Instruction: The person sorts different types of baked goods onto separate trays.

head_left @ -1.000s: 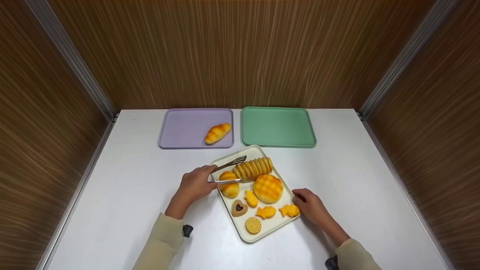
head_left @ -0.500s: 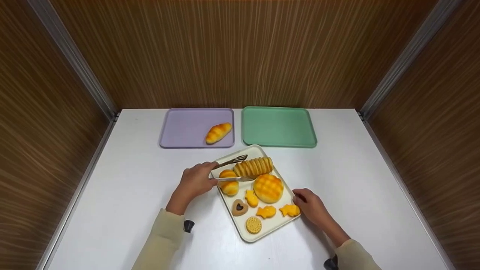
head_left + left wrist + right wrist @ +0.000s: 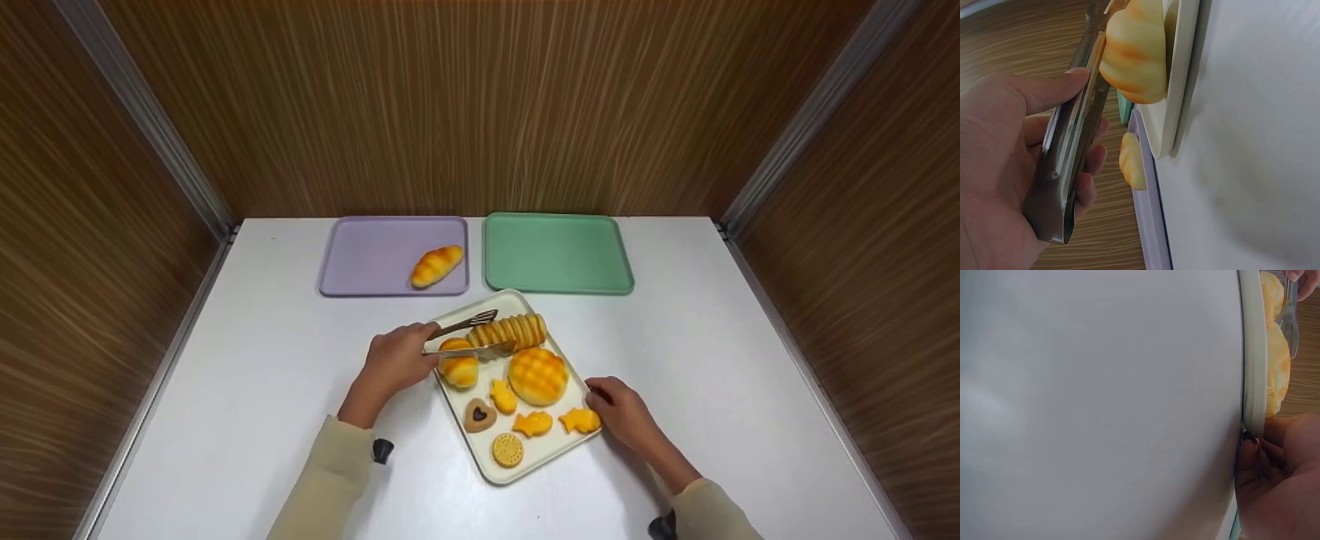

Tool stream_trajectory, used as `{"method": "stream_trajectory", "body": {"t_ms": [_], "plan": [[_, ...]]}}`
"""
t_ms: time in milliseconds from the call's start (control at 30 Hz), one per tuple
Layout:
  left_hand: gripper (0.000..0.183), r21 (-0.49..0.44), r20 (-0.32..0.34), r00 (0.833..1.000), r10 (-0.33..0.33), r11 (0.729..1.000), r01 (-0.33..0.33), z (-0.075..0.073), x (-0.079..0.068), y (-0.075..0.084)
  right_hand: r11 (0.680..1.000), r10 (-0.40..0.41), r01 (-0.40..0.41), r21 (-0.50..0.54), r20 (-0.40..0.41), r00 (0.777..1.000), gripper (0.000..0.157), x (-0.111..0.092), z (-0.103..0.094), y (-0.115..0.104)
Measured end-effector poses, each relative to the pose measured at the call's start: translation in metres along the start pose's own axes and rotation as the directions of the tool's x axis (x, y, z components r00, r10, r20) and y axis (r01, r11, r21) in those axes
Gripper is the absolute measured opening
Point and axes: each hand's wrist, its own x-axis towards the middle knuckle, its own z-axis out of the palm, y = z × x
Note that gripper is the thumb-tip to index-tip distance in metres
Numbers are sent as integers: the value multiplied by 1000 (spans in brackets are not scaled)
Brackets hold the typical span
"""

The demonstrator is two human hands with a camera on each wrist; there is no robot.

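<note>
My left hand (image 3: 397,358) holds metal tongs (image 3: 1069,135), thumb on one arm and fingers round the other. In the head view the tongs' slotted tips reach over the cream tray (image 3: 480,466), either side of a long ridged bread roll (image 3: 508,332); contact is hard to tell. Beneath the tongs sits a smaller bread roll (image 3: 459,373), partly covered by one arm. A round scored bun (image 3: 538,376) lies beside the ridged roll. With curled fingers and thumb, my right hand (image 3: 622,409) pinches the tray's rim at its right corner (image 3: 1255,416).
Also on the cream tray are a heart-shaped cookie (image 3: 479,415), a round biscuit (image 3: 508,450) and several fish-shaped pieces (image 3: 533,424). Behind stand a purple tray (image 3: 367,259) bearing a croissant-like bread (image 3: 436,266) and a green tray (image 3: 556,253). Wood-grain panels (image 3: 480,112) enclose the table.
The lower arm of the tongs has risen toward the upper arm, narrowing the gap around the ridged roll. My left hand has shifted slightly right and up. My right hand stays put.
</note>
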Motion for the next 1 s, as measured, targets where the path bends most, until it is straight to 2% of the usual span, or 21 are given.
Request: {"method": "stream_trajectory", "body": {"t_ms": [333,500,667,833,1000], "plan": [[40,-19,-35,999,17,1000,-18,1,-4,1,1000,-15,15,-8,-31,999,28,0,0,1],[45,-22,-8,1000,4,1000,-4,0,0,4,1000,-23,23,-10,-36,999,27,-1,0,2],[50,17,17,1000,4,1000,-4,1,8,8,1000,-16,16,-5,-22,1000,28,-1,0,2],[45,38,37,999,19,999,-20,2,16,11,1000,-9,9,5,-13,1000,29,0,1,2],[40,10,46,999,22,1000,-22,4,19,11,1000,-23,23,1,-19,1000,28,-1,1,3]]}}
